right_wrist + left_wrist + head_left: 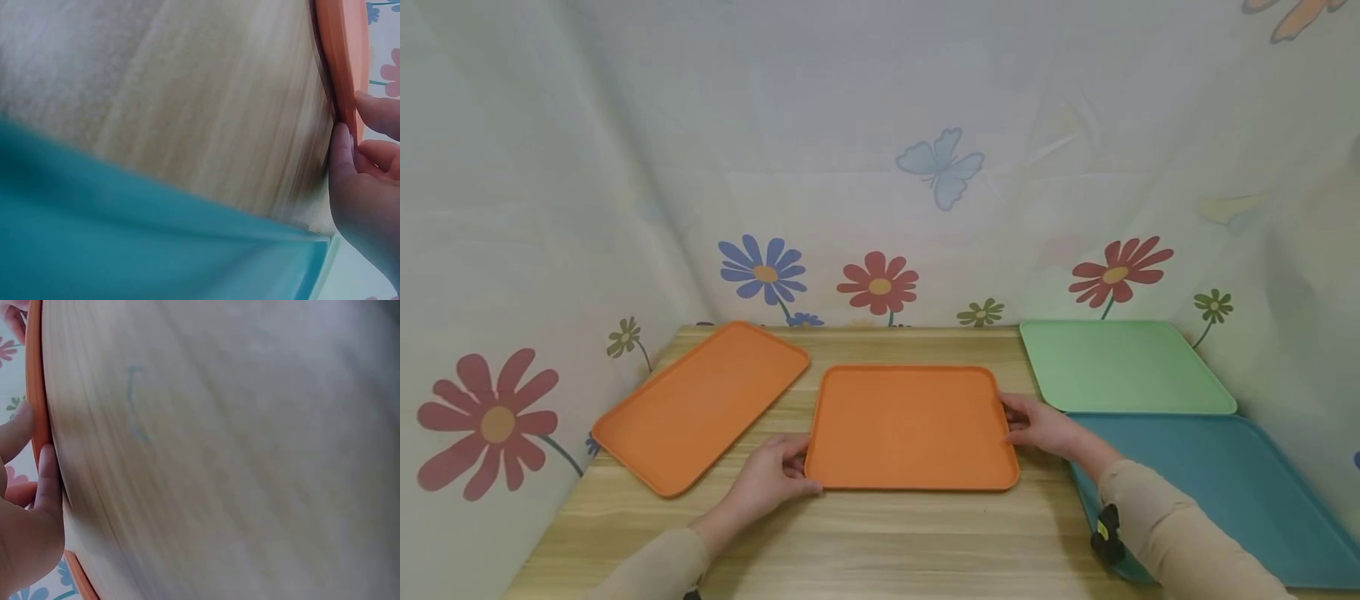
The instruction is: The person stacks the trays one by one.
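An orange rectangular tray (913, 429) lies flat in the middle of the wooden table. At its left edge, near the front corner, my left hand (771, 475) holds the rim between thumb and fingers. My right hand (1043, 425) grips the opposite edge the same way. The left wrist view has the tray's side wall (37, 375) seen edge-on, with fingertips above and below the rim. On the right, fingers (342, 147) reach to the underside of the rim, and the thumb rests on its upper side.
A second orange tray (703, 408) lies slanted at the left of the table (925, 542). At the back right is a light green tray (1127, 367), its front edge meeting a larger teal tray (1217, 492). My right forearm passes over the teal one. A flowered cloth (850, 125) hangs behind.
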A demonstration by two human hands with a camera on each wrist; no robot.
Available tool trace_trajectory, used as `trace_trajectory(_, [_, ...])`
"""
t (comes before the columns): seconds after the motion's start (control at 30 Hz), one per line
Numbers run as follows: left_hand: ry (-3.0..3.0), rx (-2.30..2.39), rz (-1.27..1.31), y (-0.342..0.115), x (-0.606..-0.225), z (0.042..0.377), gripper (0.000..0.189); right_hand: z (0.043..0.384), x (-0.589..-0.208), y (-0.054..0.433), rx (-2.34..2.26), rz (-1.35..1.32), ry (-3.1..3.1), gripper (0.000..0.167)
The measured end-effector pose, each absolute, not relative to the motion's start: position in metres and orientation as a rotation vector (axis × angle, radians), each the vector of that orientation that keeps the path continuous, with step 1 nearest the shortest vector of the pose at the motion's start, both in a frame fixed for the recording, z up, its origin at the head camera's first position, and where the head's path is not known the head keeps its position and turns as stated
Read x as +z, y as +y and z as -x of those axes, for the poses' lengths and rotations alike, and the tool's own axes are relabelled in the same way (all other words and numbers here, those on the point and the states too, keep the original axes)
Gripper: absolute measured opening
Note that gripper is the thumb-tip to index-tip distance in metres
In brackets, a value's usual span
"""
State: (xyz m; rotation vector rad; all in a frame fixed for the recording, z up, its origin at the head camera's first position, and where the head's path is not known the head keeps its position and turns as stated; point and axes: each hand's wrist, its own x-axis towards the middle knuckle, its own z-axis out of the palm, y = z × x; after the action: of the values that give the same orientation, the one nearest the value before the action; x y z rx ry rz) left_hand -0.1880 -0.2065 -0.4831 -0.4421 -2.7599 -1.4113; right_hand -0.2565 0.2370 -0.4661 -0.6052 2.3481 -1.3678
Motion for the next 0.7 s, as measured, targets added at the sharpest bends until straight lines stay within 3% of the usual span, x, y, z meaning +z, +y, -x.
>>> trace_trajectory(0.7, [-2.749,-1.456,0.458,-0.2076,-0.4848,0.1880,0.078,0.2564,-0.4650,0.2377,-1.370,0.637,2.351,0.074])
